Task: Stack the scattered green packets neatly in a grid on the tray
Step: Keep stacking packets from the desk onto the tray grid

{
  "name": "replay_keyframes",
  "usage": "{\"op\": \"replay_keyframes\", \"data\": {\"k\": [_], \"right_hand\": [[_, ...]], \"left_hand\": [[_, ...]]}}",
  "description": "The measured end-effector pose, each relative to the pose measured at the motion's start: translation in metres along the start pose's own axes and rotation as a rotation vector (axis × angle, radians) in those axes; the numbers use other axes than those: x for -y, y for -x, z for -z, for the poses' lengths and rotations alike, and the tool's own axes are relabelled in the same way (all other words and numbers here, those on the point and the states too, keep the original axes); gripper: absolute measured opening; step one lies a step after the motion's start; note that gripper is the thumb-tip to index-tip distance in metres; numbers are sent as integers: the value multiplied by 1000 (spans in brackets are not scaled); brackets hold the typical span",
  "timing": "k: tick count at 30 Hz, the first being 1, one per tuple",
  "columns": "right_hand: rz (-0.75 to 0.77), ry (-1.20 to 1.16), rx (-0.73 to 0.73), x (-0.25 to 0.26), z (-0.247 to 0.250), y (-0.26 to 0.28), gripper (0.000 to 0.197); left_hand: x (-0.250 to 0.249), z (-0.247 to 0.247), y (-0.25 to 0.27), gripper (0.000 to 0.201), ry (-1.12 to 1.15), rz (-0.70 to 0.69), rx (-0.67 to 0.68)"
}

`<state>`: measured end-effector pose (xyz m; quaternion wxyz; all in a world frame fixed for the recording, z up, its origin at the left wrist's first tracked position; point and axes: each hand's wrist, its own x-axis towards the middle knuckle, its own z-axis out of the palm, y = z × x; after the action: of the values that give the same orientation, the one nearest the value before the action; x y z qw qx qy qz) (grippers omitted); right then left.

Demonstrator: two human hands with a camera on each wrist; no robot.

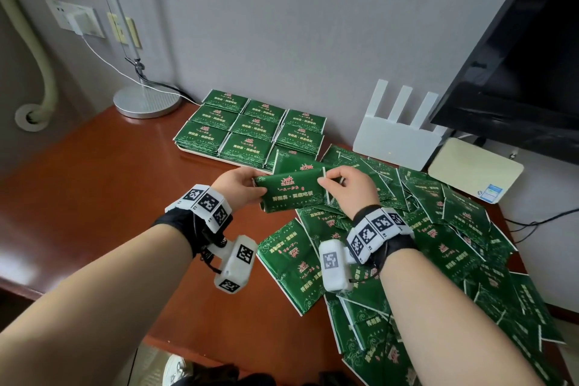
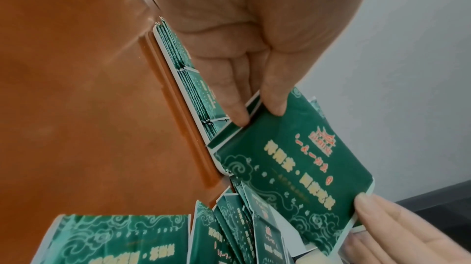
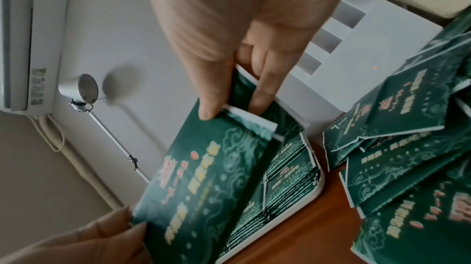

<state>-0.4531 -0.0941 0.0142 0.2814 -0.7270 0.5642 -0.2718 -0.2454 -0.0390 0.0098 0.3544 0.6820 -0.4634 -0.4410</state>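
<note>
A lived-in room: television [image 1: 517, 50], router [image 1: 398, 131], desk lamp [image 1: 145, 100], wall air conditioner [image 3: 28, 42]

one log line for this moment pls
left hand: grips packet | right hand: pinches same packet | tray: packets in grid | pile: loose on table

The packets [image 1: 289, 189] are dark green with pale swirling clouds, yellow lettering and a red emblem, on a reddish-brown table [image 1: 94, 182] beside a white tray [image 3: 320, 185].

A green packet [image 1: 293, 191] is held level above the table, near the tray [image 1: 200, 152] of gridded stacks, seemingly several deep.
</note>
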Motion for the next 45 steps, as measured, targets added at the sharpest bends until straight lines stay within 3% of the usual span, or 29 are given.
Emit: {"op": "replay_keyframes", "data": {"k": [9, 13, 16, 24, 33, 39, 45], "right_hand": [[-31, 27, 116, 10, -3, -4, 39], [-73, -6, 60, 20, -9, -12, 31], [-77, -45, 35, 28, -13, -19, 23], [-148, -125, 83, 41, -34, -42, 19], [-371, -94, 78, 7, -50, -92, 42], [-458, -123, 27, -1, -72, -125, 53], [-552, -18, -35, -16, -84, -148, 43]], "left_hand": [[-8, 24, -9, 26, 32, -28, 113], [-7, 34, -13, 22, -55, -37, 95], [-4, 40, -18, 38, -183, -4, 99], [-7, 58, -51, 31, -288, 20, 243], [14, 117, -129, 15, -379, 123, 132], [29, 120, -186, 14, -282, 231, 91], [42, 120, -220, 25, -117, 356, 83]]}}
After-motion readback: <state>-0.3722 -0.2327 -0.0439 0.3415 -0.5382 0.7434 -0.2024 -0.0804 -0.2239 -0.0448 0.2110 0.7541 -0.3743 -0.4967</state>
